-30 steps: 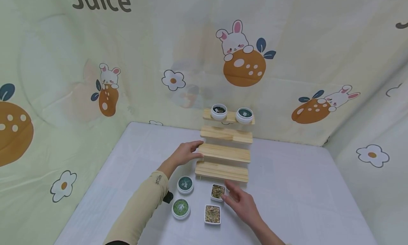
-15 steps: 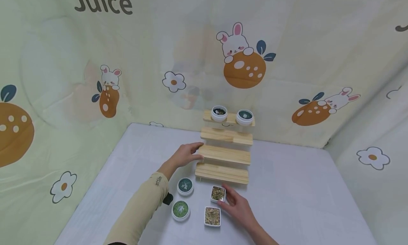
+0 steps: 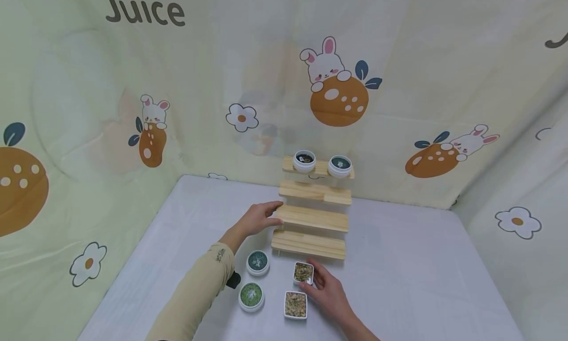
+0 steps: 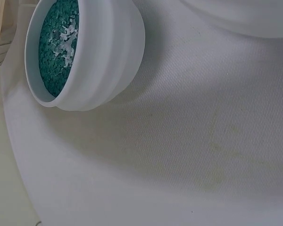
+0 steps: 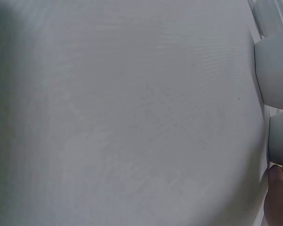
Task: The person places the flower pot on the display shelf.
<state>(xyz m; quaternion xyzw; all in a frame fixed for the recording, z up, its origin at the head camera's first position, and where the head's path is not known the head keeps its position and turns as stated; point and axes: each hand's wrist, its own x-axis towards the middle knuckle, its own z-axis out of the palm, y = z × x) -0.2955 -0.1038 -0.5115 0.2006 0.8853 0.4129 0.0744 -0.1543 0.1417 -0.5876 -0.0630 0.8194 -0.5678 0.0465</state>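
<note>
A four-tier wooden display stand (image 3: pixel 315 218) stands mid-table. My left hand (image 3: pixel 253 220) holds its left side at the third tier down, thumb below and fingers above; the left wrist view does not show this hand. In front of the stand is a small square white dish (image 3: pixel 303 272) with brown-green grainy contents. My right hand (image 3: pixel 328 291) pinches that dish between thumb and fingers from the right; in the right wrist view its fingertips (image 5: pixel 278 197) meet a dish wall (image 5: pixel 280 136). A second square dish (image 3: pixel 295 305) sits just nearer.
Left of the square dishes stand a round white bowl with teal contents (image 3: pixel 258 262) and one with green contents (image 3: pixel 251 296). Two round bowls, a dark-filled one (image 3: pixel 304 161) and a teal-filled one (image 3: pixel 339 166), occupy the top tier. A printed cloth wall (image 3: pixel 248 149) rises behind.
My right hand has come in from the right, and its thumb and fingers have taken hold of the farther square dish. The left hand keeps its place on the stand.
</note>
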